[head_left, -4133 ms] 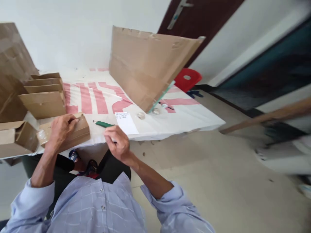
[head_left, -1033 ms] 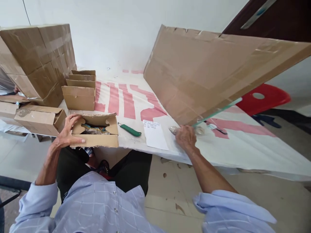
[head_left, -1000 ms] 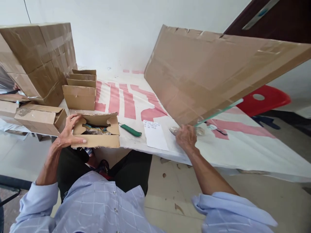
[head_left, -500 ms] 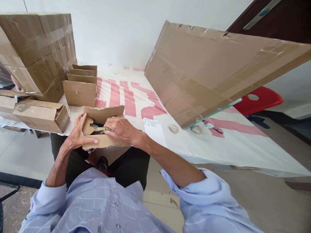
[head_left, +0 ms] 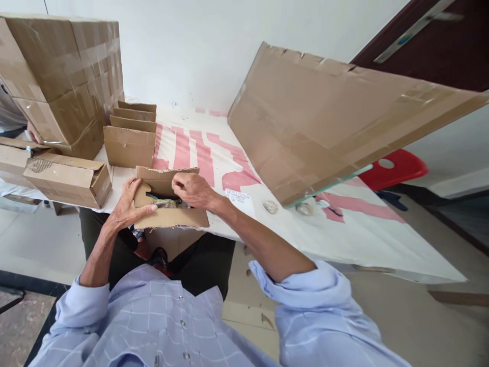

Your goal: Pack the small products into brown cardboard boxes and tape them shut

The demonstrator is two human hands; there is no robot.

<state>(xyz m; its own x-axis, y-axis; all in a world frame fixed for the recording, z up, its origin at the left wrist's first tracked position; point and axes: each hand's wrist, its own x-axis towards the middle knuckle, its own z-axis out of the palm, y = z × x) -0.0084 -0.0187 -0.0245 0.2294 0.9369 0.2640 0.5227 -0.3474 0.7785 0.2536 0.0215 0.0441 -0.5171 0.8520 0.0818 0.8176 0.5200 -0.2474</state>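
Observation:
A small cardboard box [head_left: 171, 218] lies at the table's front edge with its top flaps spread. My left hand [head_left: 128, 204] is closed on its left end, thumb over the front flap and fingers at the back corner. Inside, partly hidden, is something in clear wrapping [head_left: 166, 203] with blue and yellow edges; its kind does not show. Over the right half of the opening, close to the back flap, my right hand [head_left: 193, 189] is curled into a fist. What its fingers hold, if anything, is hidden.
Taped cartons [head_left: 64, 86] are stacked at the left, beside open small boxes [head_left: 130, 145] and a closed long box [head_left: 66, 181]. A large cardboard sheet [head_left: 324, 122] leans at the right, near tape rolls [head_left: 270, 207] and a paper [head_left: 240, 201]. Another person's hand [head_left: 34, 133] shows far left.
My right hand has risen from inside the box toward the back flap, uncovering more of the wrapped contents. My left hand keeps its hold on the box. The view has shifted slightly.

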